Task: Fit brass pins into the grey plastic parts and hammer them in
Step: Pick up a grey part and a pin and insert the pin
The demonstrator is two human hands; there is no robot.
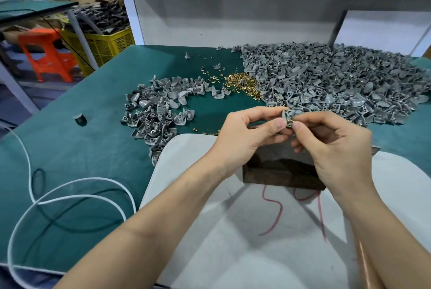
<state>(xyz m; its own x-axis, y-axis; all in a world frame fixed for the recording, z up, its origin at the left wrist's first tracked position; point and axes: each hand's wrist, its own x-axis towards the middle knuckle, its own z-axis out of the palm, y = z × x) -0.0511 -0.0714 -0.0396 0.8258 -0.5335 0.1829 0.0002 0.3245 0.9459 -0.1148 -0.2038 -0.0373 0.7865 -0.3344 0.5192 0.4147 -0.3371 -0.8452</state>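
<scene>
My left hand [247,134] pinches a small grey plastic part [287,115] between thumb and fingers, above a dark wooden block [277,172]. My right hand [335,146] meets it from the right, its thumb and forefinger pinching a brass pin [291,122] at the part. A heap of brass pins [242,83] lies on the green mat [77,148] behind the hands. A large pile of grey parts [331,81] fills the right back, and a smaller pile of grey parts [161,106] lies to the left. No hammer is visible.
A white board [210,230] with red marks lies under the block. A white cord [70,195] loops on the mat at left, near a lone dark cap [80,119]. A white panel [233,9] closes the back. An orange stool [46,53] and yellow crate [105,44] stand beyond the table.
</scene>
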